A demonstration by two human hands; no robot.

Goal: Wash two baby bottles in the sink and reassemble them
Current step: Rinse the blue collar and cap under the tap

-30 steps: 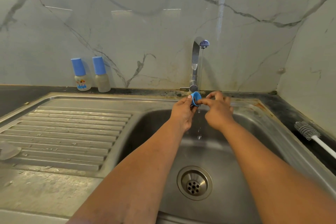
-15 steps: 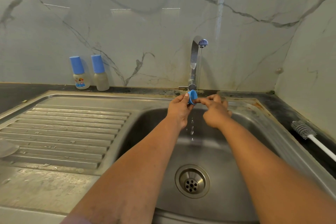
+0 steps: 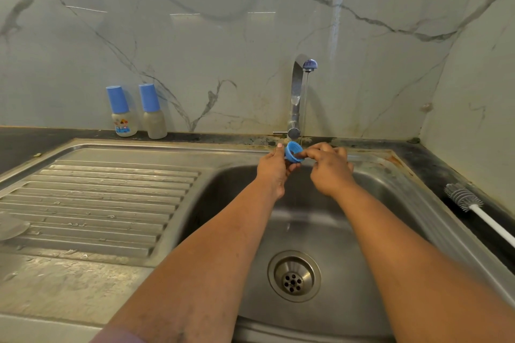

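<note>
We cannot make out much of our left palm, which is turned away from the camera, and the far side of the blue collar ring (image 3: 293, 151) sits hidden behind our fingers. At the left edge, a clear round piece (image 3: 11, 224) on the drainboard (image 3: 97, 203) is cut off by the frame, and we cannot tell what it is; the white handle of the bottle brush (image 3: 464, 199) runs out of view at the right. The ring is a short, wide band of blue plastic with its open mouth facing us, held above the back of the sink (image 3: 306, 231) just under the thin stream from the tap (image 3: 299, 92). Our left hand (image 3: 271, 168) pinches its rim between curled fingers and thumb, while our right hand (image 3: 330, 168) curls round beside it, the forefinger reaching into the opening. Two baby bottles stand side by side against the marble wall: the left bottle (image 3: 122, 113) carries a small colourful printed label whose writing is too small to read, and the right bottle (image 3: 152, 113) looks plain and cloudy. Both wear tall blue caps.
</note>
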